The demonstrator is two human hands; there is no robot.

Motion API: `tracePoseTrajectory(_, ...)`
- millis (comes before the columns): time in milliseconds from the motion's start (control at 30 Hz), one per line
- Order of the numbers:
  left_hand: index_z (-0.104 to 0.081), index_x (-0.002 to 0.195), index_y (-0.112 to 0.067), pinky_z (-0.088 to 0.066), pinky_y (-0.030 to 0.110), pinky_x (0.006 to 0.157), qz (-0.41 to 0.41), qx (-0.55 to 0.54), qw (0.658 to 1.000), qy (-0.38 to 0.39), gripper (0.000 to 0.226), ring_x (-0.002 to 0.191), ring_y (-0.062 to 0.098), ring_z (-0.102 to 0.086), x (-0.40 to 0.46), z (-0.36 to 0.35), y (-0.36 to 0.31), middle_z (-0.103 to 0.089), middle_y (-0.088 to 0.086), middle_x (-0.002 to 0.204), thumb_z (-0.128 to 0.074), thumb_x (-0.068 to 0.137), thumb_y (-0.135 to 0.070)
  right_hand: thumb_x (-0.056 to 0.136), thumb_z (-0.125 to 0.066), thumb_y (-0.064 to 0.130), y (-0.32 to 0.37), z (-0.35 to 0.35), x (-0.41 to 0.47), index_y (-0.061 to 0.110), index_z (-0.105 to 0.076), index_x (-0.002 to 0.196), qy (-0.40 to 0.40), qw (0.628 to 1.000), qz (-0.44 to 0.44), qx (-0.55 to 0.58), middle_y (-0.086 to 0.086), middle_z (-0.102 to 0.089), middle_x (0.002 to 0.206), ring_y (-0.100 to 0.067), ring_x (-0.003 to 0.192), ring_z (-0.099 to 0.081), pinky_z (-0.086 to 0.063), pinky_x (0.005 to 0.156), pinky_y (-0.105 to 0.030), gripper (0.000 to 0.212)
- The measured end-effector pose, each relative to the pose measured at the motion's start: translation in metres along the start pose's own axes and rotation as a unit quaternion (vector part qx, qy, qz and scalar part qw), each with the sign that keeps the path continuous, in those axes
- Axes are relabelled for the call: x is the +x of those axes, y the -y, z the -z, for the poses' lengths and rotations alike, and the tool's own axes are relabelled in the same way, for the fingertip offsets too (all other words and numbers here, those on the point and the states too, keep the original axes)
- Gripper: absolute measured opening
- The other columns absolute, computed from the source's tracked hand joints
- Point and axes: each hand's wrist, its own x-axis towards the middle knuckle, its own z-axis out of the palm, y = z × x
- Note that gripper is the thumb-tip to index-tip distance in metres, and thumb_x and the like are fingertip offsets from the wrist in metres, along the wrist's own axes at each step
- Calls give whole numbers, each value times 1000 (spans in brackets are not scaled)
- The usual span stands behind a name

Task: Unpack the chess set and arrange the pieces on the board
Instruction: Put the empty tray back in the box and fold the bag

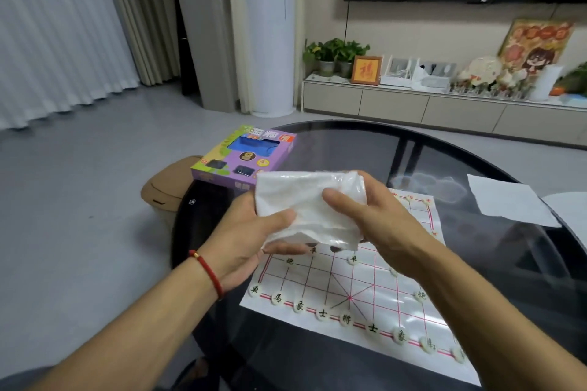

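Note:
A white plastic bag (pixel 309 200) is held above the board by both hands. My left hand (pixel 251 244) grips its lower left side and my right hand (pixel 378 216) pinches its right side. Below lies a white paper chess board (pixel 397 305) with red grid lines on the dark glass table (pixel 495 267). Round white pieces with black characters, such as the middle one (pixel 345 319), line the near row. Others sit further up the board, such as a soldier piece (pixel 353 259). The bag hides the board's middle.
A purple chess set box (pixel 244 157) stands at the table's far left edge. A white paper sheet (pixel 505 200) lies at the right. A brown bin (pixel 168 184) stands on the floor left of the table. A TV cabinet (pixel 444 105) runs along the far wall.

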Motion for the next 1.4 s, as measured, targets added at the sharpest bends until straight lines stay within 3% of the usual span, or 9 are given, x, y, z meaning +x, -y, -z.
tracePoseTrajectory(133, -65, 116, -9, -57, 26, 50, 5, -2, 997, -79, 31, 87, 34, -75, -1, -3, 6, -74, 13, 111, -59, 92, 10, 96, -66, 13, -14, -10, 4, 11, -61, 107, -34, 997, 69, -12, -15, -70, 91, -24, 58, -67, -47, 40, -33, 12)
tracePoseTrajectory(300, -66, 111, -8, -63, 41, 61, 2, 107, 987, -120, 27, 87, 30, -75, 4, -6, 13, -70, 10, 113, -62, 91, 10, 90, -72, 17, -27, -20, 11, 20, -62, 98, -122, 969, 122, -177, -5, -66, 87, -28, 59, -66, -49, 33, -38, 13)
tracePoseTrajectory(500, -69, 122, -30, -54, 34, 96, -16, 262, 964, 46, 59, 109, 15, -69, 7, 27, -10, -74, -1, 114, -87, 66, -34, 88, -75, 25, -10, 1, 11, 29, -66, 96, -36, 935, 186, -300, 8, -70, 87, -14, 80, -67, -58, 64, -44, 13)
tracePoseTrajectory(600, -65, 127, -27, -55, 39, 97, -40, 319, 941, 108, 44, 110, 16, -70, 7, 26, -18, -74, -1, 114, -78, 84, -30, 84, -80, 31, 8, -4, 12, 27, -68, 102, 63, 918, 201, -337, 8, -72, 93, -11, 86, -69, -58, 77, -43, 22)
tracePoseTrajectory(767, -68, 116, -9, -58, 45, 89, -94, 172, 980, -21, 26, 102, 32, -72, 5, 43, -10, -77, 10, 106, -72, 90, -8, 78, -72, 60, 17, -19, 5, 22, -57, 132, 54, 997, 29, -42, 2, -72, 112, -18, 92, -73, -63, 76, -39, 68)
tracePoseTrajectory(833, -68, 116, -9, -59, 42, 85, -75, 101, 989, -72, 24, 100, 31, -73, 2, 45, -6, -77, 9, 104, -68, 93, -5, 82, -66, 63, 7, -38, -5, 28, -58, 129, 115, 993, -17, -5, 8, -74, 113, -14, 98, -73, -63, 79, -34, 59)
tracePoseTrajectory(967, -66, 119, -11, -58, 47, 88, -42, 67, 992, -103, 28, 98, 29, -74, -4, 45, 3, -77, 10, 106, -69, 92, -5, 90, -72, 33, -13, -78, 0, 42, -61, 105, 43, 998, 8, -48, 20, -74, 98, -2, 90, -72, -61, 87, -35, 20)
tracePoseTrajectory(1267, -59, 129, -12, -58, 48, 89, 44, 22, 999, 23, 49, 106, 34, -71, -18, 77, -9, -73, 18, 116, -67, 83, 1, 100, -58, 10, -17, -63, -1, 16, -59, 131, 100, 993, -40, 57, -7, -73, 118, -28, 105, -72, -58, 94, -48, 32)
tracePoseTrajectory(1400, -71, 116, -4, -60, 39, 86, 25, -46, 999, 6, 46, 102, 31, -72, -14, 73, -2, -73, 19, 114, -65, 72, 10, 94, -53, -11, -21, -63, -9, 17, -65, 126, 82, 981, -23, 173, -13, -73, 116, -29, 95, -74, -61, 72, -38, 44)
